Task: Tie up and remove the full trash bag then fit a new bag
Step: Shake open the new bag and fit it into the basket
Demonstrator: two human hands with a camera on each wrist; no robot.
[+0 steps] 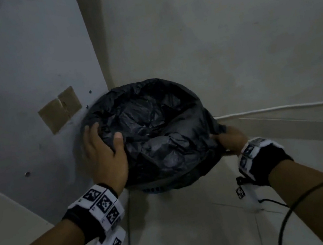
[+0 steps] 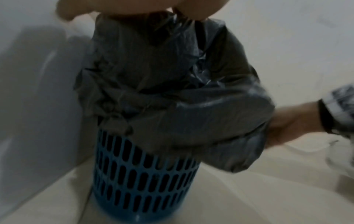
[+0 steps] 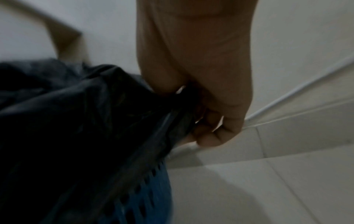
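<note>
Nearest the camera, two bare forearms are reaching in from the bottom corners of the head view, each wearing a black wrist strap with white marker blocks; a thin black cable [image 1: 293, 202] is looping off the right forearm over the pale tiled floor [image 1: 196, 234].

Just beyond, the left hand [image 1: 105, 151] is lying on the near-left side of the black trash bag [image 1: 153, 128], fingers curving over the bag's edge and thumb pressing down into the crumpled plastic, so it is gripping the bag there. In the left wrist view only the heel of this hand is showing, blurred, above the bag.

On the near-right side, the right hand [image 3: 197, 84] is curling its fingers [image 3: 220, 136] round a bunched fold of the bag and pulling it out sideways; this hand is clamping the plastic tightly.

The bag is sitting in a blue perforated bin [image 2: 141, 178], its top folded down over the bin rim and hanging partway down the outside. The bag's mouth is lying open, not tied.

The bin is standing on the floor in a corner, close against the grey wall [image 1: 11, 83] on the left. Farther left on that wall, a brown cardboard patch [image 1: 60, 109] is sticking flat. The far wall is plain and pale.
</note>
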